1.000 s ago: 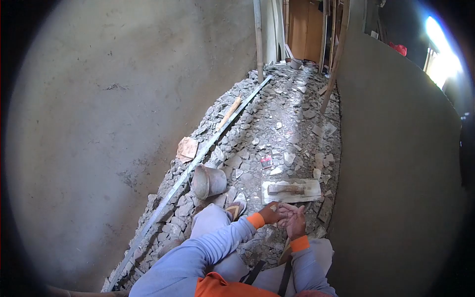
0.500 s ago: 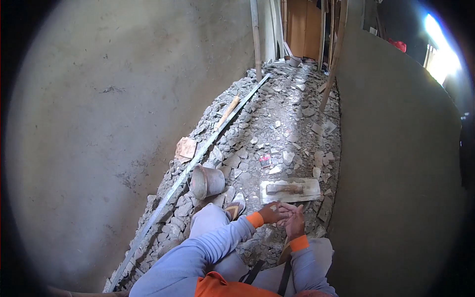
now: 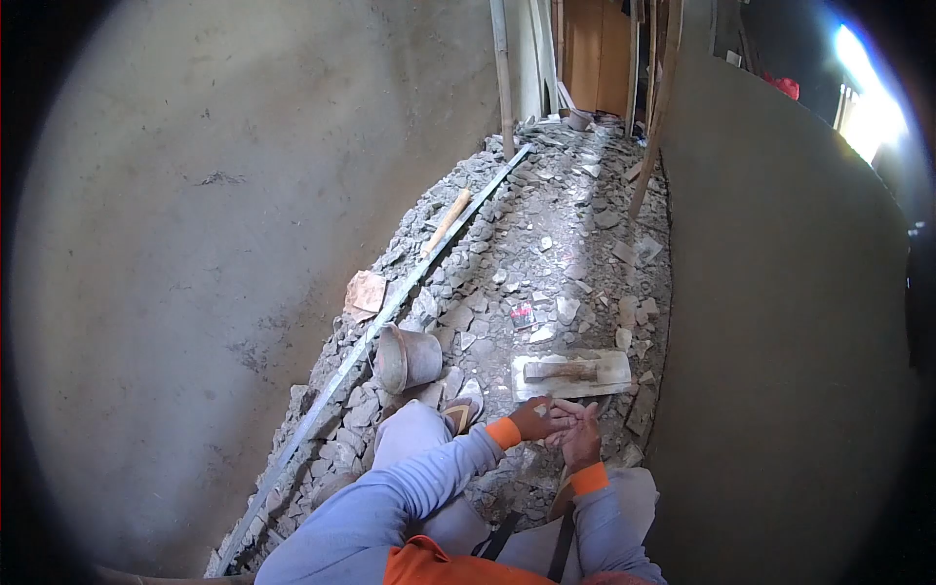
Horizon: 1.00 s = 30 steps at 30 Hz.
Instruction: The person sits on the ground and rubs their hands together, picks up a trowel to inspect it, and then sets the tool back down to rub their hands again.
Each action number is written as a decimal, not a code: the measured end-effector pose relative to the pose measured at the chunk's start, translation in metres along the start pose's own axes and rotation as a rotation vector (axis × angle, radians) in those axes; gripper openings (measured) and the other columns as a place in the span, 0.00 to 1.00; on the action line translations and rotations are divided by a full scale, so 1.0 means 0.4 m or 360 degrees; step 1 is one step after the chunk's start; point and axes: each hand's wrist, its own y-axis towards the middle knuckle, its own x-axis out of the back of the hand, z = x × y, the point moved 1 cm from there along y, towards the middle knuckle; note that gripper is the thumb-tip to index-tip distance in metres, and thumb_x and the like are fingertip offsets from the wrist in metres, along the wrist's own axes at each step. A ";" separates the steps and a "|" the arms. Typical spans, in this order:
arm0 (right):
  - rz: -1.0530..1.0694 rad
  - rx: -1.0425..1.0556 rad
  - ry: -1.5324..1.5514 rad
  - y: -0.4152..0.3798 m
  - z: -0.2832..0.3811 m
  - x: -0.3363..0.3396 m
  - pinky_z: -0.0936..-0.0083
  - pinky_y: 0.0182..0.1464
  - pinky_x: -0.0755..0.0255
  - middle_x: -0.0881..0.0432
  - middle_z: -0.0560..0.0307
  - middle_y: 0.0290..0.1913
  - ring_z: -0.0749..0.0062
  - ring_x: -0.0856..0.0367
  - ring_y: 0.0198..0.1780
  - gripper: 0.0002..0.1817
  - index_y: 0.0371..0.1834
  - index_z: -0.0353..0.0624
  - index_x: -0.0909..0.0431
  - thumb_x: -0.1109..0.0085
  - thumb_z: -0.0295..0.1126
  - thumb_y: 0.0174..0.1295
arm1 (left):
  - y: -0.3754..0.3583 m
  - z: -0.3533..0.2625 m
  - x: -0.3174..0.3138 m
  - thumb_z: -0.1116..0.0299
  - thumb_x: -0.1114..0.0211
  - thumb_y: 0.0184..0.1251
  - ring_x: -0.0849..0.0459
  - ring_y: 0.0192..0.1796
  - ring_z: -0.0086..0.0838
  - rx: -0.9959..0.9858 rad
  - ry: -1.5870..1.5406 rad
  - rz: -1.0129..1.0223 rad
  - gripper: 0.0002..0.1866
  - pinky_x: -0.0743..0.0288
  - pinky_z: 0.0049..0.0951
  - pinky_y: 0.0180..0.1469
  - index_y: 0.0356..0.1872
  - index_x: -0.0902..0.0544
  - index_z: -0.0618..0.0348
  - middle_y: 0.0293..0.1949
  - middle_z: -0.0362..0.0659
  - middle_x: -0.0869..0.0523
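Note:
My left hand (image 3: 533, 418) and my right hand (image 3: 582, 439) meet in front of my knees, their fingers closed against each other. Whatever may be between the fingertips is too small or hidden to make out. Just beyond them lies a plastering float (image 3: 572, 372), a pale board with a wooden handle on top, resting flat on the rubble. Neither hand grips the float. To the left, a dirty bucket (image 3: 409, 359) is tipped on its side near my sandalled foot (image 3: 461, 413).
A long metal straightedge (image 3: 363, 343) runs along the rubble on the left, with a wooden-handled tool (image 3: 447, 222) beside it. Plastered walls (image 3: 244, 195) flank the broken-stone floor (image 3: 526, 273). Bamboo poles (image 3: 504, 78) and another bucket (image 3: 579, 120) stand farther off.

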 end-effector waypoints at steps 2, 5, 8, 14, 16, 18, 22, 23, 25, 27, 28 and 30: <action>-0.0061 0.0035 -0.0046 0.000 -0.008 0.005 0.74 0.25 0.22 0.20 0.48 0.39 0.68 0.20 0.29 0.46 0.54 0.23 0.29 0.61 0.67 0.64 | 0.000 0.006 0.004 0.67 0.38 0.67 0.18 0.46 0.20 -0.0033 0.0090 -0.0006 0.16 0.24 0.21 0.49 0.52 0.22 0.66 0.45 0.40 0.14; -0.0038 0.0002 -0.0032 -0.001 -0.010 0.002 0.73 0.25 0.22 0.20 0.47 0.39 0.68 0.19 0.29 0.45 0.54 0.23 0.29 0.61 0.66 0.64 | -0.004 0.013 0.005 0.68 0.39 0.68 0.18 0.46 0.20 -0.0058 0.0114 -0.0014 0.16 0.24 0.22 0.50 0.53 0.23 0.65 0.46 0.41 0.14; -0.0053 0.0017 -0.0002 -0.007 -0.012 -0.010 0.73 0.24 0.23 0.20 0.48 0.39 0.68 0.20 0.29 0.46 0.54 0.24 0.29 0.61 0.66 0.64 | -0.015 0.008 -0.003 0.68 0.38 0.67 0.18 0.46 0.19 -0.0017 -0.0219 -0.0014 0.15 0.24 0.21 0.50 0.52 0.22 0.64 0.45 0.40 0.14; -0.0039 -0.0014 -0.0023 -0.019 -0.017 -0.031 0.75 0.24 0.24 0.20 0.50 0.38 0.69 0.20 0.29 0.46 0.54 0.23 0.29 0.60 0.67 0.63 | -0.048 -0.019 -0.005 0.68 0.36 0.66 0.19 0.43 0.17 -0.0081 -0.0073 -0.0118 0.14 0.24 0.21 0.46 0.49 0.19 0.63 0.42 0.40 0.13; -0.0044 -0.0029 0.0006 -0.023 -0.024 -0.035 0.75 0.24 0.24 0.20 0.50 0.38 0.69 0.20 0.29 0.46 0.54 0.24 0.29 0.60 0.67 0.63 | -0.061 -0.024 -0.001 0.67 0.36 0.65 0.18 0.42 0.18 -0.0132 0.0069 -0.0167 0.14 0.24 0.22 0.46 0.49 0.19 0.62 0.41 0.41 0.12; -0.0049 -0.0025 -0.0012 -0.026 -0.032 -0.041 0.75 0.24 0.24 0.20 0.51 0.37 0.69 0.20 0.29 0.46 0.54 0.24 0.29 0.60 0.67 0.63 | -0.080 -0.050 0.001 0.66 0.35 0.65 0.18 0.41 0.19 -0.0153 0.0100 -0.0185 0.14 0.24 0.23 0.45 0.48 0.19 0.62 0.40 0.42 0.12; -0.0050 0.0003 -0.0114 -0.031 -0.053 -0.039 0.75 0.26 0.22 0.19 0.49 0.37 0.69 0.19 0.29 0.44 0.53 0.26 0.28 0.67 0.65 0.66 | -0.109 -0.094 0.008 0.64 0.34 0.63 0.16 0.39 0.22 -0.0142 0.0278 -0.0185 0.16 0.24 0.26 0.43 0.48 0.18 0.61 0.39 0.44 0.12; -0.0046 0.0005 -0.0133 -0.034 -0.054 -0.045 0.74 0.27 0.21 0.19 0.48 0.37 0.69 0.18 0.29 0.43 0.53 0.27 0.28 0.70 0.64 0.68 | -0.116 -0.097 0.010 0.63 0.34 0.63 0.16 0.39 0.23 -0.0141 0.0407 -0.0194 0.16 0.24 0.27 0.43 0.49 0.18 0.60 0.39 0.45 0.12; -0.0031 -0.0018 -0.0170 -0.042 -0.054 -0.058 0.75 0.26 0.23 0.19 0.50 0.37 0.69 0.19 0.30 0.45 0.54 0.24 0.29 0.65 0.66 0.66 | -0.129 -0.098 0.010 0.63 0.34 0.63 0.15 0.38 0.25 -0.0162 0.0363 -0.0226 0.16 0.24 0.27 0.42 0.48 0.18 0.60 0.38 0.46 0.12; -0.0036 -0.0034 -0.0193 -0.044 -0.050 -0.078 0.75 0.26 0.24 0.19 0.51 0.36 0.70 0.20 0.29 0.46 0.56 0.23 0.31 0.63 0.66 0.65 | -0.134 -0.086 0.010 0.63 0.34 0.62 0.15 0.37 0.27 -0.0176 0.0383 -0.0254 0.16 0.24 0.28 0.42 0.48 0.18 0.59 0.38 0.46 0.12; -0.0051 -0.0040 -0.0194 -0.045 -0.053 -0.085 0.75 0.26 0.25 0.20 0.52 0.36 0.70 0.21 0.29 0.46 0.56 0.23 0.31 0.63 0.66 0.65 | -0.130 -0.060 0.010 0.63 0.34 0.62 0.15 0.37 0.28 -0.0176 0.0425 -0.0263 0.16 0.24 0.28 0.41 0.48 0.18 0.59 0.38 0.47 0.12; -0.0061 -0.0085 -0.0131 -0.039 -0.069 -0.074 0.73 0.28 0.25 0.21 0.54 0.35 0.72 0.23 0.27 0.46 0.58 0.22 0.34 0.64 0.66 0.66 | -0.139 -0.080 0.018 0.62 0.34 0.63 0.15 0.38 0.29 -0.0082 0.0461 -0.0210 0.16 0.24 0.28 0.42 0.48 0.17 0.58 0.39 0.47 0.12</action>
